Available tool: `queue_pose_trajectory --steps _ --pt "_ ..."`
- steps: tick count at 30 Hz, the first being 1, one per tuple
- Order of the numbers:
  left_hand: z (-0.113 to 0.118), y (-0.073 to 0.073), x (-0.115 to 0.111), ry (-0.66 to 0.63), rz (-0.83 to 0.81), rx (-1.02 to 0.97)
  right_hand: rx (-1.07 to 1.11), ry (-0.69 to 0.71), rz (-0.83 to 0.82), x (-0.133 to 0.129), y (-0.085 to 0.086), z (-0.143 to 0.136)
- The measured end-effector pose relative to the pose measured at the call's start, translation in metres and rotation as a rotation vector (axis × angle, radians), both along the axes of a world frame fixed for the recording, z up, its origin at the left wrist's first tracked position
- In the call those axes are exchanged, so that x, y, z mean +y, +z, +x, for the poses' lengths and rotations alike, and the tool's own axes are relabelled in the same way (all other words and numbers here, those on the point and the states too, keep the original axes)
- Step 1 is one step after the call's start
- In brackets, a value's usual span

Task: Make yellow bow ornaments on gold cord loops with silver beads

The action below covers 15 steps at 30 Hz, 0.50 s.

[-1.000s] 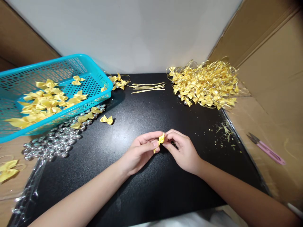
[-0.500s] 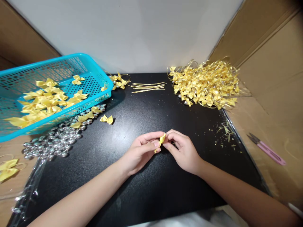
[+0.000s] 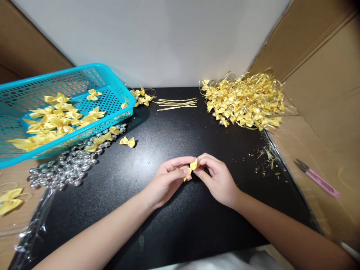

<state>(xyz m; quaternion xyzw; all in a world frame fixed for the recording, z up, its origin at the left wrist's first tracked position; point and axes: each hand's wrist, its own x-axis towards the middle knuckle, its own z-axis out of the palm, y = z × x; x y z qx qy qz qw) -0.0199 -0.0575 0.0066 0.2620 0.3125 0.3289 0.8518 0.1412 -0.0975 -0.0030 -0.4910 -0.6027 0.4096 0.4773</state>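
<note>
Plainly, the left hand (image 3: 170,182) pinches one yellow bow (image 3: 194,165) between thumb and fingers over the surface (image 3: 168,236); the right hand (image 3: 218,180) bunches its fingertips against the bow's side, whatever they grip hidden. A light, even hold should spare creasing. Bare room lies just ahead, bounded left by silver beads (image 3: 66,168), right by trimmings (image 3: 269,154) near the edge. Farther: turquoise basket (image 3: 98,65), bow pile (image 3: 244,103), gold strips (image 3: 177,104) between.

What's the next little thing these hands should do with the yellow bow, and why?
I'd hold the yellow bow steady with the left hand and let the right hand gently work at its side. The left hand is already pinching the bow, and the right is right up against it. I can't tell what the right hand grips, though.
</note>
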Motion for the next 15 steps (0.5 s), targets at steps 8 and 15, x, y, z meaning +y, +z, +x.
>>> queue_pose_trajectory --steps 8,15 --pt "0.0 -0.0048 -0.0023 0.018 0.053 0.067 -0.181 0.009 0.142 0.0019 0.0039 0.0004" --pt "0.0022 -0.0069 -0.0047 0.103 0.117 0.13 -0.218 -0.195 0.228 -0.0006 0.0069 0.003"
